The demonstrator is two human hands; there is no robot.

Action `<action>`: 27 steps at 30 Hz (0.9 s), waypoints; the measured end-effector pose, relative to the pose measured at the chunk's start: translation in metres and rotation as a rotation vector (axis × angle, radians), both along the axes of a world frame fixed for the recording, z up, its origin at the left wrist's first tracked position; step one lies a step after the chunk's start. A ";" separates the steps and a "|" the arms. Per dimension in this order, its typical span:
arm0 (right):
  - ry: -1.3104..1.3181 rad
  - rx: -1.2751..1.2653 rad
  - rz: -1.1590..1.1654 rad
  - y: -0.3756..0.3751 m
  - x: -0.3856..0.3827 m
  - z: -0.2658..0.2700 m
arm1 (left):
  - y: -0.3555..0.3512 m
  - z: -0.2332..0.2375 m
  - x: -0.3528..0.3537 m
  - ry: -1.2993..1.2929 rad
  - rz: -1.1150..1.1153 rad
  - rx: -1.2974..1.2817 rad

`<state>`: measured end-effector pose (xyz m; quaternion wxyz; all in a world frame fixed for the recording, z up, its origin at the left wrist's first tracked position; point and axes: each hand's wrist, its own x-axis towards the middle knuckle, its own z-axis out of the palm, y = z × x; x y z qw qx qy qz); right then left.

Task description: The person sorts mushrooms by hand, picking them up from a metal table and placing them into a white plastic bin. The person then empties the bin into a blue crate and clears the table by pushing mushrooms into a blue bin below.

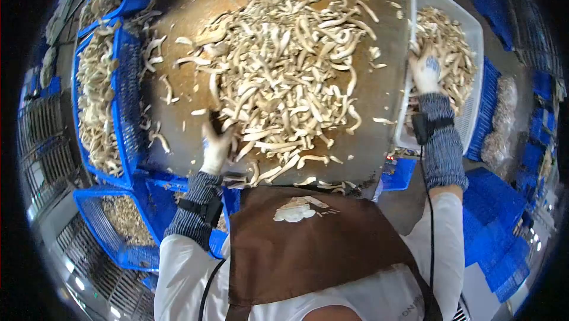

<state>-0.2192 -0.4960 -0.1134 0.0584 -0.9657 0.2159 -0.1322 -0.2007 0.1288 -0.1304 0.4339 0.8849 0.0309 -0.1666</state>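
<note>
A large heap of pale, elongated mushrooms lies spread over the brown-grey work table. My left hand, in a white glove, is at the heap's lower left edge; its fingers are apart, with mushrooms beside them. At the right, my right hand, also gloved, reaches over a white basket and rests on the mushrooms inside it. Its fingertips are partly hidden, and whether they grip anything is not clear.
Blue baskets stand at the left, one holding long mushrooms, another below it holding small pieces. A blue basket and clear bags are beyond the white one. Blue crates lie at lower right.
</note>
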 end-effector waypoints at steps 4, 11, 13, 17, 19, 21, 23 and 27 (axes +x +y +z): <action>0.100 0.403 0.090 0.076 0.047 0.039 | -0.024 0.037 -0.006 -0.432 -0.289 0.186; 0.376 0.536 0.080 0.181 -0.005 -0.001 | -0.055 0.030 -0.037 -0.385 -0.681 0.341; 0.124 0.679 0.128 0.197 -0.013 -0.008 | -0.059 0.030 -0.034 -0.194 -0.735 0.508; -0.091 0.647 0.092 0.190 0.001 0.001 | -0.031 0.028 -0.016 -0.354 -0.903 0.470; -0.068 0.383 0.285 0.186 0.022 0.004 | -0.015 0.034 -0.010 -0.295 -0.939 0.395; 0.101 0.196 0.248 0.178 0.032 -0.009 | 0.004 0.020 -0.009 -0.354 -0.777 0.219; 0.270 0.129 0.205 0.177 0.035 0.000 | -0.022 0.077 0.008 -0.347 -0.580 0.021; 0.269 0.052 0.351 0.183 0.022 0.016 | -0.051 0.065 0.042 -0.505 -0.484 0.147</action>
